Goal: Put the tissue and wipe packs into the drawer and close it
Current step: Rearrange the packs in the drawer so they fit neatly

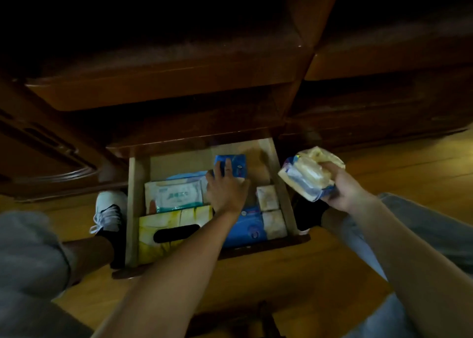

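Tissue and wipe packs half fill the open drawer [280, 181] as your left hand [226, 189] presses flat on a blue pack [236, 164] at its 12 o'clock end, while your right hand [340, 186] grips a yellow pack [307, 172] beside the drawer's 3 o'clock wall, probably next to go in.

the bare left forearm runs from the lower centre of the frame up to the middle, where the left hand [226, 188] lies palm down, back toward the camera, fingers [223, 167] spread flat and pointing up the frame. the bare right forearm comes in from the lower right edge, angling up and left. the right hand [340, 188] sits at centre right, wrist bent, fingers curled closed around a crinkled pale yellow and blue plastic pack [308, 172].
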`<move>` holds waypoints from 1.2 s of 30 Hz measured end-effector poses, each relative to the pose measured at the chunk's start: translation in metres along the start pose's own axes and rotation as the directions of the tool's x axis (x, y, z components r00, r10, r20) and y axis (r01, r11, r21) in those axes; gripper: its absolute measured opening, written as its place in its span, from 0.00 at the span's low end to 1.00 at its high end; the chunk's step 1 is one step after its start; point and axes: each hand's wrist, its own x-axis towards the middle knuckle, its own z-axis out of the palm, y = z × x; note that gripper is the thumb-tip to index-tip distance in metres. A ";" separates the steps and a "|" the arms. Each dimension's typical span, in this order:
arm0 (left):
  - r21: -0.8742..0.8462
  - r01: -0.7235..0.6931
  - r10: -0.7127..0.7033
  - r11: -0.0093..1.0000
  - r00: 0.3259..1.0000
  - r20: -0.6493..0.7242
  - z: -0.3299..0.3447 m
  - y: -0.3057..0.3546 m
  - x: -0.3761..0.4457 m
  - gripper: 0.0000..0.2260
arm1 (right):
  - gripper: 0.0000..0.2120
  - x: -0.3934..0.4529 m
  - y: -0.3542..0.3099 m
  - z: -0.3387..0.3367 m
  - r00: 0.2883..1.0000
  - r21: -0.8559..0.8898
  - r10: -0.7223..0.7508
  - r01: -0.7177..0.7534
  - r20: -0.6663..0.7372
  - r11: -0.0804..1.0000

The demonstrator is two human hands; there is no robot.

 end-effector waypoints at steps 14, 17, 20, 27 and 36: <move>-0.052 -0.196 0.199 0.979 0.881 0.430 -0.009 0.006 0.070 0.36 | 0.16 0.022 0.004 0.027 1.000 -0.084 -0.015 0.013 -0.022 0.996; 0.038 -0.264 0.220 0.964 0.868 0.445 0.001 0.002 0.070 0.36 | 0.19 0.027 0.007 0.029 0.998 -0.135 -0.036 0.028 -0.060 0.990; 0.056 -0.292 0.241 0.955 0.869 0.432 0.007 -0.010 0.065 0.36 | 0.17 0.029 0.009 0.030 0.992 -0.171 -0.089 0.072 -0.095 0.983; -0.058 -0.348 0.353 0.936 0.921 0.163 -0.017 -0.007 0.041 0.30 | 0.26 0.013 0.012 0.045 0.974 -0.304 -0.227 0.219 0.009 0.927; -0.761 0.303 0.042 0.573 0.917 0.397 -0.085 -0.009 -0.021 0.17 | 0.32 -0.049 0.026 0.128 0.848 -0.314 -0.251 0.424 0.466 0.849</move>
